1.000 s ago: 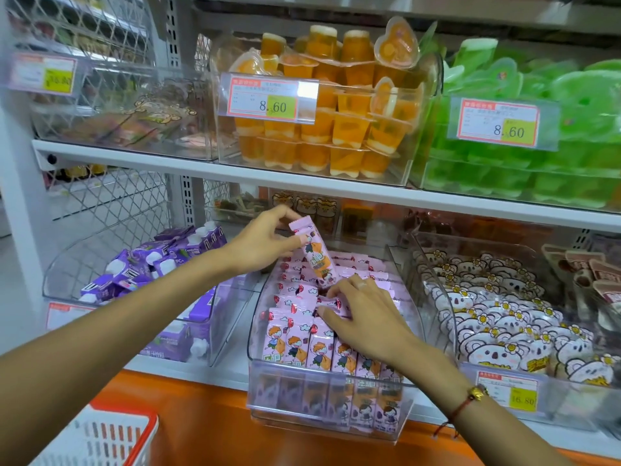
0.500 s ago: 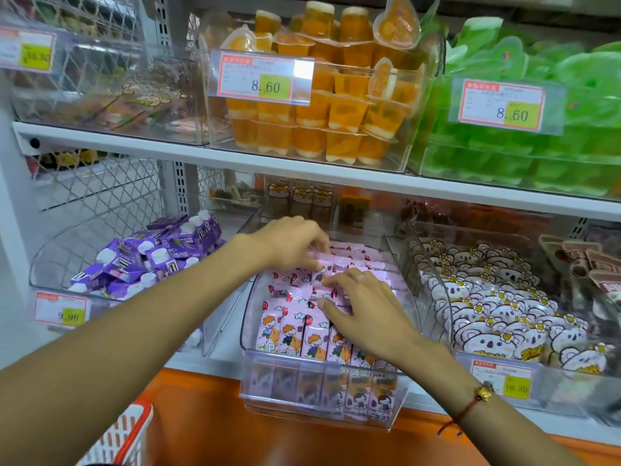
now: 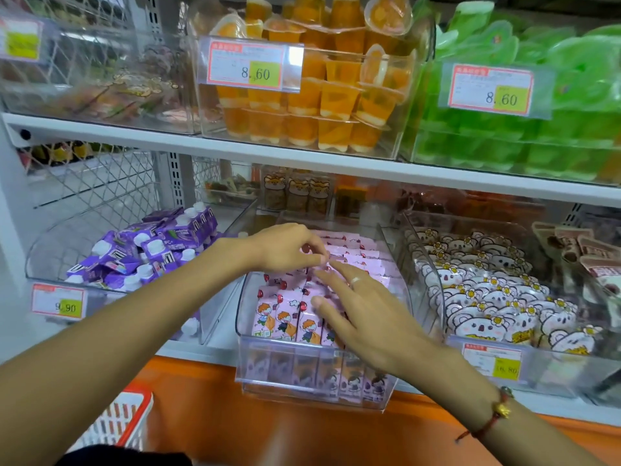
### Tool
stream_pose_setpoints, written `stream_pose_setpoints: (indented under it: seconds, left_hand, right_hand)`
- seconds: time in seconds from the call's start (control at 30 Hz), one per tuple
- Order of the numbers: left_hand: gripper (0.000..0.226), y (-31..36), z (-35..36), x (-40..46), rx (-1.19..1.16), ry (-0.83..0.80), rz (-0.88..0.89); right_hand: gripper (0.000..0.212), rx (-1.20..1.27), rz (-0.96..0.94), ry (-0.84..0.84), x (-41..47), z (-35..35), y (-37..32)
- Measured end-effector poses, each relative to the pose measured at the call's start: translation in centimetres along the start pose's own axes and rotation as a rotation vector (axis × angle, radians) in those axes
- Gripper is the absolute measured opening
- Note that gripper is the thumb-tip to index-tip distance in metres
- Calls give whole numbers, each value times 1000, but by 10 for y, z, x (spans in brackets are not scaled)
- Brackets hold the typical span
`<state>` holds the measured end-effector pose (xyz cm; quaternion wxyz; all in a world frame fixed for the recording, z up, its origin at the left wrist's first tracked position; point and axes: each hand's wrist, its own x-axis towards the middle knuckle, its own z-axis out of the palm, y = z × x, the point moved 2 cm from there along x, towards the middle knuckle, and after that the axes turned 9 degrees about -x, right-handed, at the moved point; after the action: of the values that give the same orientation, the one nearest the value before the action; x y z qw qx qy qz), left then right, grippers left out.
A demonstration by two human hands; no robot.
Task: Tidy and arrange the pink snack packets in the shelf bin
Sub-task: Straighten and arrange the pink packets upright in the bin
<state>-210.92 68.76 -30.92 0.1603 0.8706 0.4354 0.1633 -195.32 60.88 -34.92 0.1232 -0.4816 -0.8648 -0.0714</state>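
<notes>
— On the lower shelf, where are the pink packets [image 3: 295, 317]?
— Standing in the clear bin [image 3: 312, 375] at 12 o'clock.
— Your grip?
— My left hand [image 3: 285, 247] pinches packet tops; my right hand [image 3: 363, 314] rests on them, fingers spread.

packets: small pink foil snack packets [image 3: 291, 314] w/ cartoon kid in orange + red balloon print, many of them, packed in rows inside the bin.
front rows: standing upright, leaning back a bit, faces fwd, side by side & touching.
back rows: flatter, overlapping like shingles toward the rear, mostly pink tops w/ red dots showing.
lowest row: seen blurred thru the bin's front wall, print dull.
bin: clear plastic shelf bin [image 3: 312, 371] w/ sloped sides & low front lip, on the lower shelf, front edge sticking out past the shelf edge.
fill: packets fill it approx. wall to wall; right part hidden, can't tell how neat.
</notes>
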Motion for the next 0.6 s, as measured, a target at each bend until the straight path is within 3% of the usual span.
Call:
stream_pose_setpoints:
  seconds: [0.13,0.27,0.53,0.6]
  left_hand:
    - [26,-2,11,-7,59,-26,-39]
    - [17,-2,14,-6,86,86,-113]
    - [18,5,-6,-17,-601,805,-225]
    - [12,8,-6,-29,-682,1027,-200]
  right_hand:
    - [54,-41,35,-152,-2,8,1]
    - [46,-35,37,-125,1,5,1]
    - [39,8,39,-107,6,7,4]
    - [39,14,41,-97,6,7,6]
